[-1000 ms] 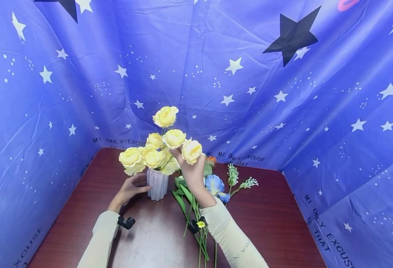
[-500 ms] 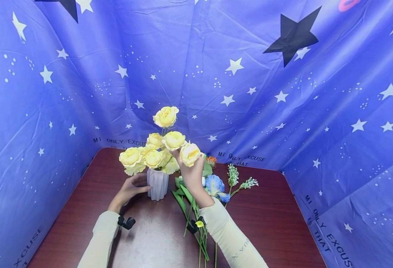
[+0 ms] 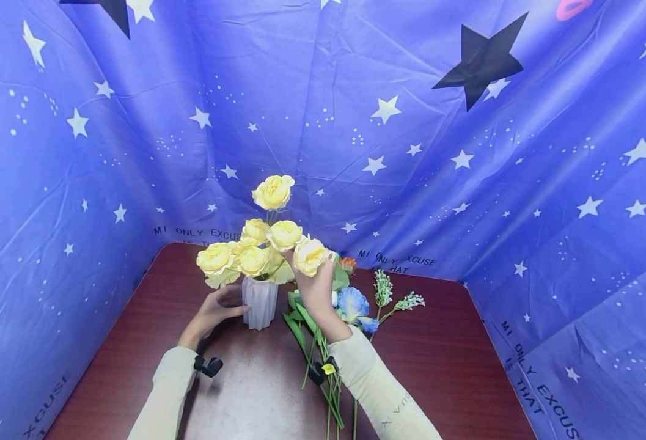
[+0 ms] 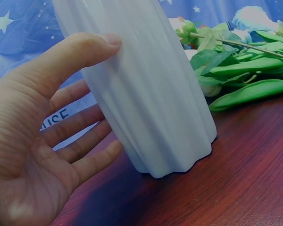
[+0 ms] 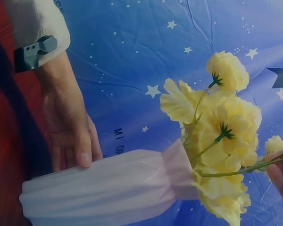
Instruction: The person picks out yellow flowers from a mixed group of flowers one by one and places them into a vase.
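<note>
A white fluted vase (image 3: 259, 307) stands upright on the table, with several yellow flowers (image 3: 252, 261) rising from its mouth. My left hand (image 3: 215, 311) steadies it from the left. In the left wrist view, the thumb lies across the front of the vase (image 4: 151, 103) and the fingers reach behind it. To the right of the mouth, my right hand (image 3: 317, 293) is partly behind a yellow bloom (image 3: 308, 256). The right wrist view has its fingertips (image 5: 277, 172) pinching a green stem (image 5: 231, 173) that runs toward the vase's mouth.
Right of the vase lies a heap of loose stems with green leaves (image 3: 296, 330), a blue flower (image 3: 352, 304), an orange flower (image 3: 348, 264) and white sprigs (image 3: 409, 300). A blue star-patterned cloth (image 3: 323, 122) hangs around the dark red table (image 3: 422, 366).
My right hand has shifted slightly left, and the blooms beside it have sunk a little lower and to the left. The left hand and vase have stayed put.
</note>
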`<state>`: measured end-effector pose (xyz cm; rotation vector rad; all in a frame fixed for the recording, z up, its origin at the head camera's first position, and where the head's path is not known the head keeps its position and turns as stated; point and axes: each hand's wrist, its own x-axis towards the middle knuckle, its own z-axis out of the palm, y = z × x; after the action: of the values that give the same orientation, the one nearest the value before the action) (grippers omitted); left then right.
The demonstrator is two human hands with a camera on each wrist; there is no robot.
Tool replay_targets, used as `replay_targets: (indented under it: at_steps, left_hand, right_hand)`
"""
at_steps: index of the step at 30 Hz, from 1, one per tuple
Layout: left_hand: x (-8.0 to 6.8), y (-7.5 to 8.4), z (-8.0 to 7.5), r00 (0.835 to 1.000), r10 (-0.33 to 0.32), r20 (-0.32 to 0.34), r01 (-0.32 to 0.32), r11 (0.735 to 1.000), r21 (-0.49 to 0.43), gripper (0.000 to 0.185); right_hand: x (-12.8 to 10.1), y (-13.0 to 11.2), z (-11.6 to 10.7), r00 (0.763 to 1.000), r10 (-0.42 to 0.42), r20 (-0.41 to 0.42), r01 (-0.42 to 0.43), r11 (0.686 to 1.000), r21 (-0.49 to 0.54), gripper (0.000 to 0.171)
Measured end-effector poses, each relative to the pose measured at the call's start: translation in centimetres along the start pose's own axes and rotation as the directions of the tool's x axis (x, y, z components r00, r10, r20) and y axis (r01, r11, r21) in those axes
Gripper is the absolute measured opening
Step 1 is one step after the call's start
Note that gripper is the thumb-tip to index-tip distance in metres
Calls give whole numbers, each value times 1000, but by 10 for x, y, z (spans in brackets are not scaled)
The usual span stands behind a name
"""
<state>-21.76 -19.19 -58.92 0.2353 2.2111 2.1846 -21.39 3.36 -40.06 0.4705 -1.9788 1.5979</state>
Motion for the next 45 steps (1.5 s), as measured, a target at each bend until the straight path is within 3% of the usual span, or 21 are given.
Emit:
replay_targets:
  at_steps: [3,8,16,19,23,25,26,31,36,40,45]
  left_hand:
    - [0,0,0,1000,0,0,0,1000,5,60]
    - [0,2,-1,1000,-9,-1,9,1000,13,60]
    - [-1,3,-1,1000,-24,-1,24,1000,4,61]
    - [0,2,-1,1000,-20,3,20,1000,-5,62]
    - [0,1,-1,1000,-10,10,10,1000,-12,61]
    - [0,1,-1,1000,-5,12,5,1000,-11,61]
    - [0,1,-1,1000,-5,12,5,1000,-11,60]
    - [-1,1,-1,1000,-11,7,11,1000,-17,61]
    - [0,0,0,1000,-5,6,5,1000,-23,62]
    - [0,0,0,1000,-1,6,1,1000,-24,62]
    - [1,0,0,1000,-8,1,8,1000,-18,61]
  right_hand:
    - [-1,2,-1,1000,16,15,-17,998,57,18]
    - [-1,5,-1,999,14,32,-16,998,68,25]
    - [1,8,-2,999,9,45,-2,988,-151,25]
    - [2,10,-3,999,5,52,5,983,-185,22]
    - [2,11,-2,996,55,67,-44,988,-151,21]
    - [2,11,-2,992,95,79,-87,991,-98,20]
    - [1,11,-1,988,123,96,-123,992,-16,19]
    - [-2,12,1,983,153,103,-157,987,31,17]
    - [-4,13,-2,986,116,123,-102,989,-111,13]
    - [-5,15,-3,987,50,153,-17,977,-213,25]
    - [-4,16,0,981,2,193,46,969,-242,29]
